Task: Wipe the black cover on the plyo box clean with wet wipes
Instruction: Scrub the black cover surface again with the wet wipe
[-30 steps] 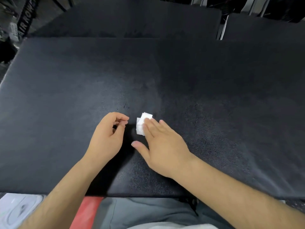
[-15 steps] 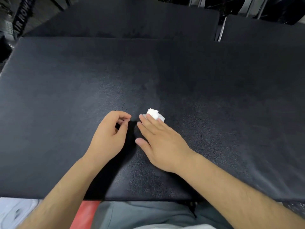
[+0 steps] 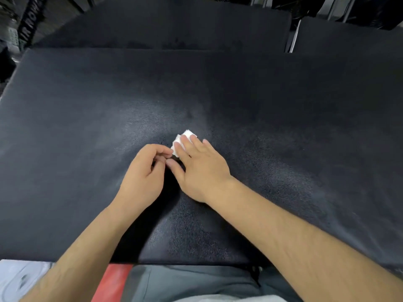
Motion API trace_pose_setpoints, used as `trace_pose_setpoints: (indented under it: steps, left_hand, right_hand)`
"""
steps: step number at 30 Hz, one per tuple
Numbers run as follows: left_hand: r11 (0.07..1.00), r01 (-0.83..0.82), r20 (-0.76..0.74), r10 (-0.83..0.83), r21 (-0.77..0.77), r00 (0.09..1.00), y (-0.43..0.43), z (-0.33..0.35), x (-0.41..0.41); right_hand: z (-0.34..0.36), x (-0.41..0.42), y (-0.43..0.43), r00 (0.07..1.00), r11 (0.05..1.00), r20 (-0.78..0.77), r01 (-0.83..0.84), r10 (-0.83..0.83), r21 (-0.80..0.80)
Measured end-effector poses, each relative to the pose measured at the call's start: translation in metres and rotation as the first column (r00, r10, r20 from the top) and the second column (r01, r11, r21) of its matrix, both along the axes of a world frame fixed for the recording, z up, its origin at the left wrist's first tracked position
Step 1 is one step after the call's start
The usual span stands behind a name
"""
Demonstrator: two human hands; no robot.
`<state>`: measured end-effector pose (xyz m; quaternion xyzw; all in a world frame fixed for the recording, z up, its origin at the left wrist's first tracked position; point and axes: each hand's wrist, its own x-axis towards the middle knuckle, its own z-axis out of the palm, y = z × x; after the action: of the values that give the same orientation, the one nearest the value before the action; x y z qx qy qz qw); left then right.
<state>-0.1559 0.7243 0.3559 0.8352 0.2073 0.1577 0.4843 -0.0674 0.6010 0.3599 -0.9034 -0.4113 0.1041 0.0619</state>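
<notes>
The black textured cover of the plyo box fills most of the view, with damp sheen around its middle. A small folded white wet wipe lies on it near the centre. My right hand lies flat with straight fingers pressing down on the wipe, hiding its near half. My left hand rests on the cover just to the left, fingers loosely curled and holding nothing, its fingertips close to the right thumb.
A second black padded box stands behind the first, another at the back right. A red edge shows under the cover's near rim, with a white object at the bottom left. Dark gym gear is at the far left.
My right hand has slid the wipe back and forth over a short stretch of the cover, and it now sits closer to my left hand. The left hand has hardly moved.
</notes>
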Motion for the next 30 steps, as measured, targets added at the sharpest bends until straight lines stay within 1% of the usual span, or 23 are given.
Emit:
trace_pose_setpoints:
  steps: [3, 5, 7, 9, 11, 13, 16, 18, 20, 22, 24, 26, 28, 30]
  left_hand:
    - [0.995, -0.052, 0.013, 0.054, -0.082, 0.998, 0.004, -0.001, -0.004]
    - [0.994, -0.060, 0.000, 0.060, -0.096, 0.998, 0.005, -0.001, -0.007]
    - [0.993, -0.059, 0.002, 0.060, -0.102, 0.998, 0.006, -0.003, -0.008]
    - [0.995, -0.049, 0.008, 0.049, -0.083, 0.999, 0.006, -0.003, -0.006]
    - [0.997, -0.042, 0.014, 0.044, -0.070, 0.999, 0.005, -0.004, -0.004]
    - [0.997, -0.044, 0.019, 0.045, -0.071, 0.999, 0.005, -0.006, -0.004]
    - [0.998, -0.026, 0.002, 0.026, -0.053, 1.000, 0.005, -0.008, -0.006]
    - [1.000, 0.003, -0.022, -0.003, -0.004, 1.000, 0.005, -0.007, -0.005]
    - [0.995, 0.059, -0.033, -0.056, 0.080, 0.998, 0.004, -0.008, -0.002]
    - [0.980, 0.123, -0.036, -0.119, 0.158, 0.992, 0.004, -0.012, 0.001]
    - [0.939, 0.152, -0.055, -0.142, 0.309, 0.988, 0.007, -0.017, 0.003]
    - [0.870, 0.207, -0.150, -0.156, 0.448, 0.976, 0.012, -0.019, 0.005]
    - [0.822, 0.304, -0.252, -0.202, 0.482, 0.946, 0.017, -0.020, 0.010]
    - [0.794, 0.373, -0.323, -0.236, 0.480, 0.917, 0.020, -0.024, 0.014]
  right_hand:
    - [0.001, -0.010, -0.008, 0.998, 0.997, 0.019, -0.063, 0.064, -0.039]
    - [0.000, -0.031, -0.025, 0.995, 0.996, 0.058, -0.078, 0.081, -0.046]
    - [0.000, -0.026, -0.029, 0.998, 1.000, 0.056, -0.024, 0.024, 0.005]
    - [0.001, -0.004, -0.019, 1.000, 1.000, 0.010, 0.016, -0.016, -0.023]
    - [0.004, 0.003, -0.005, 0.998, 0.997, 0.016, 0.055, -0.054, -0.059]
    - [0.007, -0.014, -0.003, 0.995, 0.993, 0.029, 0.099, -0.098, -0.060]
    - [0.011, -0.049, -0.025, 0.993, 0.988, 0.046, 0.110, -0.105, -0.110]
    - [0.010, -0.037, -0.034, 0.993, 0.986, 0.044, 0.115, -0.111, -0.117]
    - [0.003, -0.005, -0.032, 0.989, 0.984, 0.019, 0.145, -0.144, -0.103]
    - [0.001, 0.012, -0.025, 0.987, 0.983, 0.029, 0.157, -0.155, -0.092]
    - [0.002, -0.004, -0.022, 0.986, 0.984, 0.029, 0.165, -0.163, -0.063]
    - [0.002, -0.039, -0.030, 0.993, 0.993, 0.018, 0.119, -0.118, -0.023]
    - [0.002, -0.048, -0.042, 0.996, 0.995, -0.003, 0.090, -0.090, 0.039]
    - [-0.002, -0.018, -0.044, 0.994, 0.992, 0.013, 0.105, -0.106, 0.069]
